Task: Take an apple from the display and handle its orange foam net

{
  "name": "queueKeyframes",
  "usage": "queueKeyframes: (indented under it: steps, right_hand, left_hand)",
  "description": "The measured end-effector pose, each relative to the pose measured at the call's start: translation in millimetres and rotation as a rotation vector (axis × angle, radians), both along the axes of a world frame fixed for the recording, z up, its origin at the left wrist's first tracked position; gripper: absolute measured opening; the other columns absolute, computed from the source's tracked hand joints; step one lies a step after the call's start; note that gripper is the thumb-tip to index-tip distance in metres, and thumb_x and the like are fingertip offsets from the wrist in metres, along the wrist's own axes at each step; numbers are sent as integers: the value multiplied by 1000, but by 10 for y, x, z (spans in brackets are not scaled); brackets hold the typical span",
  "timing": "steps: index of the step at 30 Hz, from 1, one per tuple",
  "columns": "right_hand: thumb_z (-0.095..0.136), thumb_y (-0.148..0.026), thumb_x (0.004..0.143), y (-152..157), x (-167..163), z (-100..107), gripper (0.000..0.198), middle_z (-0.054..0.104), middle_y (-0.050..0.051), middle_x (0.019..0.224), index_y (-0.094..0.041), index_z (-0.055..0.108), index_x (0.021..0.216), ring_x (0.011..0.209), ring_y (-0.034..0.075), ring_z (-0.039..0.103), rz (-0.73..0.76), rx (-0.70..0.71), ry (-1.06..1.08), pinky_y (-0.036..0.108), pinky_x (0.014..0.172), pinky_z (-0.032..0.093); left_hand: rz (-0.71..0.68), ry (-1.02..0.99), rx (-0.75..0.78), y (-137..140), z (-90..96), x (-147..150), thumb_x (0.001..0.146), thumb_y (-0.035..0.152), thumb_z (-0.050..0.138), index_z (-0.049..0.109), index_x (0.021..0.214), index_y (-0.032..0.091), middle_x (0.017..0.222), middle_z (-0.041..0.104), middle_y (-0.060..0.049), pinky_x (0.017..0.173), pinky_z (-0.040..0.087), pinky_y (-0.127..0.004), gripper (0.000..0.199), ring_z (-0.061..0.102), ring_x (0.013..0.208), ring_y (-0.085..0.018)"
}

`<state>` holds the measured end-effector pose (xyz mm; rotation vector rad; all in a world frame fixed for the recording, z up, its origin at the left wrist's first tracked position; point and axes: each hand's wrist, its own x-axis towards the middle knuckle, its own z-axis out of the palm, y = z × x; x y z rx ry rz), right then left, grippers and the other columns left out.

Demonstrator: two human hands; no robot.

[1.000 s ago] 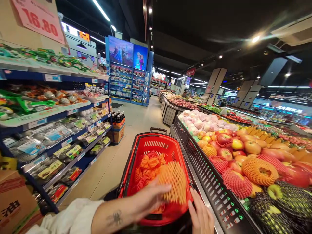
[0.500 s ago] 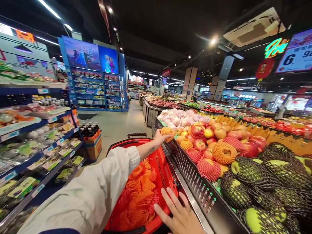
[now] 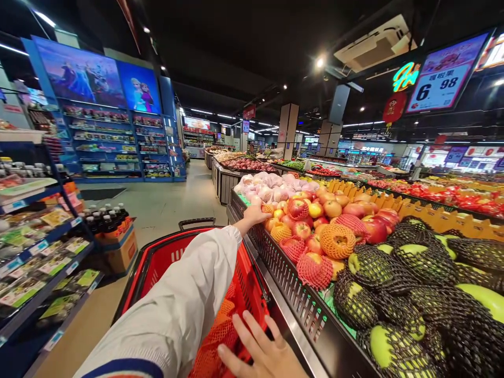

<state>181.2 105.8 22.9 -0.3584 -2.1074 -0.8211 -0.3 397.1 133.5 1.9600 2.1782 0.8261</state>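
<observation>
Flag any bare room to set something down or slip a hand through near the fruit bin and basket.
Free: the steel ledge between the red plastic basket and the black slotted bin front, and the grey aisle floor beyond the basket. Crowded: the net-wrapped apples and pears are packed touching; the left hand rests at their far edge, the right hand on the basket rim.

A hanging price board (image 3: 444,75) above the fruit display reads "6.98" in large digits. The characters above those digits, and the shelf-edge price tags (image 3: 37,248) at the left, are too small to read.
</observation>
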Motion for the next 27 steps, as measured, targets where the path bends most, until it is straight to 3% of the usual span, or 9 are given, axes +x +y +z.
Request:
queueKeyframes:
  steps: [5, 9, 12, 15, 19, 21, 23, 25, 27]
  right_hand:
    - [65, -39, 91, 29, 19, -30, 39, 72, 1, 121, -35, 60, 129, 124, 20, 57, 0, -11, -9, 40, 116, 24]
    - [69, -41, 88, 43, 34, -85, 42, 70, 4, 127, -35, 63, 129, 128, 22, 54, 0, -14, -47, 45, 119, 17]
    - [69, -41, 88, 27, 31, -85, 40, 69, 3, 127, -36, 64, 127, 128, 21, 54, -14, -27, -39, 45, 120, 16]
    - [68, -42, 89, 2, 29, -60, 37, 69, 1, 127, -37, 65, 126, 126, 20, 55, -22, -50, -38, 44, 121, 14]
    - [66, -42, 90, -14, 28, -53, 37, 67, 1, 131, -37, 64, 127, 128, 20, 53, -38, -74, -72, 44, 122, 11]
    - [66, -41, 90, -11, 23, -69, 37, 67, 2, 132, -36, 64, 127, 129, 21, 52, -26, -68, -61, 45, 122, 12]
    - [67, -40, 89, -4, 22, -92, 38, 66, 3, 132, -35, 64, 127, 131, 22, 51, -8, -53, -40, 45, 122, 13]
    - [67, -39, 90, 6, 33, -116, 39, 65, 4, 134, -34, 63, 129, 134, 23, 49, -6, -50, -59, 45, 121, 14]
    - [63, -39, 92, 19, 59, -136, 42, 61, 5, 139, -33, 59, 134, 137, 24, 45, -23, -58, -118, 46, 121, 12]
  left_hand:
    - [34, 74, -102, 105, -45, 37, 73, 66, 59, 57, 131, 25, 128, 64, -16, 100, 41, -46, 71, 52, 126, -41]
    - [95, 92, -118, 197, -132, 87, 72, 73, 56, 53, 139, 24, 146, 47, -18, 109, 31, -49, 83, 36, 137, -43]
    - [131, 78, -158, 257, -172, 110, 73, 75, 53, 51, 141, 23, 149, 42, -19, 108, 31, -51, 86, 36, 137, -44]
    - [144, 67, -181, 273, -157, 129, 74, 73, 55, 51, 140, 22, 145, 47, -19, 106, 33, -53, 83, 42, 131, -45]
    - [136, 81, -125, 181, -69, 176, 71, 67, 65, 42, 144, 13, 146, 42, -26, 105, 33, -57, 93, 40, 130, -48]
    - [77, 113, -34, 108, -7, 204, 81, 58, 59, 36, 146, 10, 149, 37, -27, 108, 32, -55, 84, 35, 136, -46]
    - [-64, 159, 37, 45, 60, 227, 90, 43, 51, 43, 141, 14, 147, 42, -21, 111, 32, -47, 60, 37, 137, -37]
    - [-269, 215, 28, 6, 124, 240, 89, 28, 51, 58, 127, 20, 138, 55, -11, 109, 36, -35, 40, 48, 130, -27]
    - [-466, 272, -29, -15, 174, 243, 82, 19, 56, 67, 112, 24, 126, 64, -4, 104, 41, -26, 32, 57, 119, -21]
